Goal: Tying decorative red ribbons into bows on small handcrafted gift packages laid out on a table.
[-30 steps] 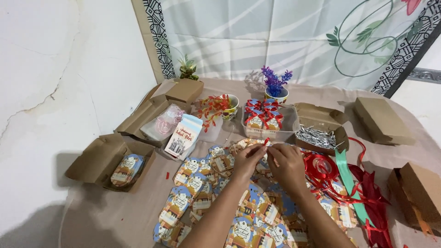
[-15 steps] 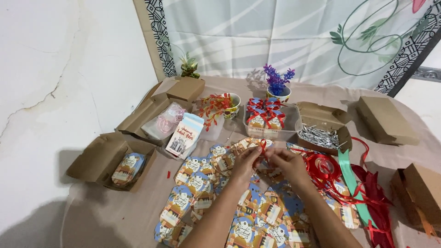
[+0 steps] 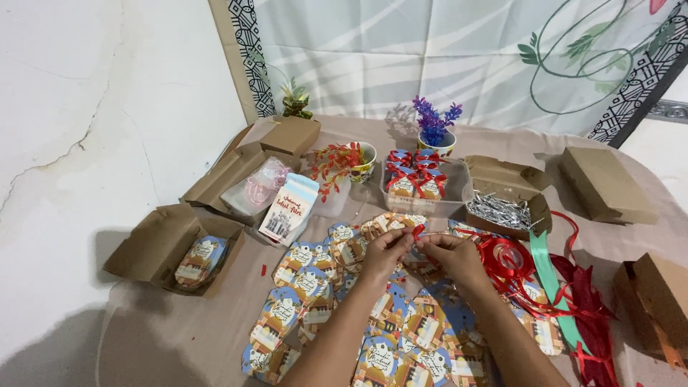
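My left hand (image 3: 385,252) and my right hand (image 3: 451,256) meet over the middle of the table, fingertips pinched together on a small piece of red ribbon (image 3: 418,231). Whether a card is also between the fingers I cannot tell. Beneath them lie several colourful printed gift tags (image 3: 308,287) spread over the beige cloth. A loose tangle of red ribbon (image 3: 510,264) lies right beside my right hand.
A clear tub (image 3: 424,207) of ribbon-tied packets stands behind the hands. Open brown boxes: one (image 3: 154,245) at left with tags, one (image 3: 510,188) holding silver strips, others (image 3: 608,185) at right. A green ribbon strip (image 3: 548,279), two small potted plants (image 3: 434,129) and a white carton (image 3: 289,209) stand about.
Both hands stay together over the tags, shifting slightly toward me while working the red ribbon. The camera view has moved a little.
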